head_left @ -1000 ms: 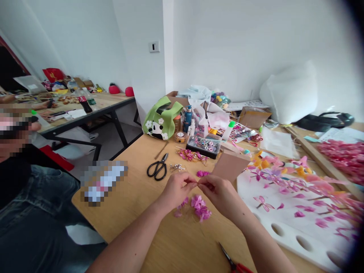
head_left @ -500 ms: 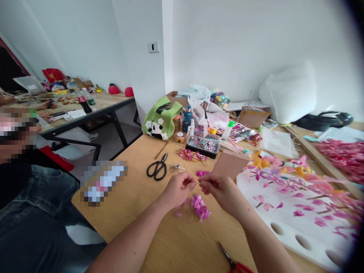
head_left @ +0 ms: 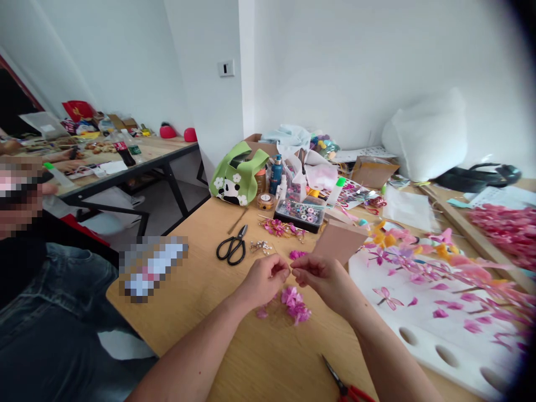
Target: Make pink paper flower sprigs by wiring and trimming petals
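Observation:
My left hand (head_left: 268, 277) and my right hand (head_left: 318, 273) meet fingertip to fingertip above the wooden table (head_left: 251, 357). Each is closed in a pinch, and whatever lies between the fingers is too small to name. Just below them lies a loose pile of purple-pink petals (head_left: 295, 306). More magenta petals (head_left: 298, 254) show behind the fingers. Beyond my left hand are a small heap of silvery beads (head_left: 260, 247) and black-handled scissors (head_left: 231, 247). Red-handled pliers or snips (head_left: 341, 382) rest by my right forearm, partly cut off by the frame.
A brown card (head_left: 339, 240) stands behind my right hand, near a bead box (head_left: 300, 214). Pink flower sprays lie over a white foam board (head_left: 422, 340) with round holes. A green bag (head_left: 238, 178) stands at the back. At left sits a person (head_left: 62, 290) in jeans.
My hands stay almost in place, their fingertips drawn slightly closer together. At left, the seated person's hand has shifted, and a green-capped bottle there shows more clearly.

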{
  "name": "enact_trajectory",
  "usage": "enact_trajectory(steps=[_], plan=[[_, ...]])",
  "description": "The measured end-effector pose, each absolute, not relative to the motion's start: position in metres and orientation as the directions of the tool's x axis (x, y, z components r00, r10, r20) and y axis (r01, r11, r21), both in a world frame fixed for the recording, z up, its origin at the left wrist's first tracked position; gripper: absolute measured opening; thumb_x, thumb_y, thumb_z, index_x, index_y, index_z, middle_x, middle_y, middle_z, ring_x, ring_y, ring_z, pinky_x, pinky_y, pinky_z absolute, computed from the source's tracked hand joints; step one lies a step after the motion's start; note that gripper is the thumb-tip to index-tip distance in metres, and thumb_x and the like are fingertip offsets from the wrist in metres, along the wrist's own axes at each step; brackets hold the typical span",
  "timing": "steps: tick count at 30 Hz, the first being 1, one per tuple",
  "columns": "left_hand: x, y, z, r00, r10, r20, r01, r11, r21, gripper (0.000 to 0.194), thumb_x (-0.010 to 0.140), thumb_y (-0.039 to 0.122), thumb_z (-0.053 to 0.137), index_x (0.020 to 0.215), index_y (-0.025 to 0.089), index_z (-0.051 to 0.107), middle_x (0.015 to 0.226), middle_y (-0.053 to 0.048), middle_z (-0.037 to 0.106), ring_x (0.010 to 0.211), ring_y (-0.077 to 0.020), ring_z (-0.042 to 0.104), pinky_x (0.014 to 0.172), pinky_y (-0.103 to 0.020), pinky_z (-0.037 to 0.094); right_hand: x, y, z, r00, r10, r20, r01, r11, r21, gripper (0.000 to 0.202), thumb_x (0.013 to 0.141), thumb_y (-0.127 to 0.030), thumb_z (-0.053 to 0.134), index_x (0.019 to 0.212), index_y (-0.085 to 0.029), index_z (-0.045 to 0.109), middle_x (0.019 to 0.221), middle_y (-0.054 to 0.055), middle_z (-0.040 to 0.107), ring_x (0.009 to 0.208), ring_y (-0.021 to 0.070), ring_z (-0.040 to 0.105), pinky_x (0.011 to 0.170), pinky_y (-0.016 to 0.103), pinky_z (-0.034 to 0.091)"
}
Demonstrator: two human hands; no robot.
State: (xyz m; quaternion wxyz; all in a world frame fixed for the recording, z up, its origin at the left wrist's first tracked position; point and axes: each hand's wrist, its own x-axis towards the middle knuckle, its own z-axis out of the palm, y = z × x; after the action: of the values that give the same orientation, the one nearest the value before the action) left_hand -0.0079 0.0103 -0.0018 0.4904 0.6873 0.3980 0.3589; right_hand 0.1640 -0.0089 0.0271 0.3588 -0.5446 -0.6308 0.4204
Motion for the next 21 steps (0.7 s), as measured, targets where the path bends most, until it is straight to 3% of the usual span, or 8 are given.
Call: enact_trajectory(steps=[10,21], plan=[[-0.0060,0.0119,-0.0024,0.378,0.917,0.127,0.071,-0.166,0.984,0.012,0.077,0.022,0.065,0.086,0.014,0.064,0.084,-0.006,0.067,0.078,-0.0165,0.062,0.074,-0.029,0.048,0.1661,-0.0085,0.0260,-0.111,0.994,-0.010,0.415,0.037,-0.909,0.020,0.075,-0.036,0.062,0.072,-0.018,0.069,0.059,0.002,0.064,0.056,0.0156,0.059,0.054,0.025,0.045],[-0.0039,0.0127,-0.0022,0.325,0.943,0.072,0.029,-0.086,0.996,0.012,0.069,0.021,0.073,0.073,0.014,0.064,0.069,-0.001,0.064,0.064,-0.0126,0.057,0.062,-0.025,0.045,0.1601,-0.0124,0.0318,-0.108,0.994,-0.019,0.444,0.031,-0.895,0.020,0.074,-0.035,0.060,0.071,-0.019,0.072,0.058,0.002,0.067,0.055,0.0170,0.062,0.052,0.025,0.048]])
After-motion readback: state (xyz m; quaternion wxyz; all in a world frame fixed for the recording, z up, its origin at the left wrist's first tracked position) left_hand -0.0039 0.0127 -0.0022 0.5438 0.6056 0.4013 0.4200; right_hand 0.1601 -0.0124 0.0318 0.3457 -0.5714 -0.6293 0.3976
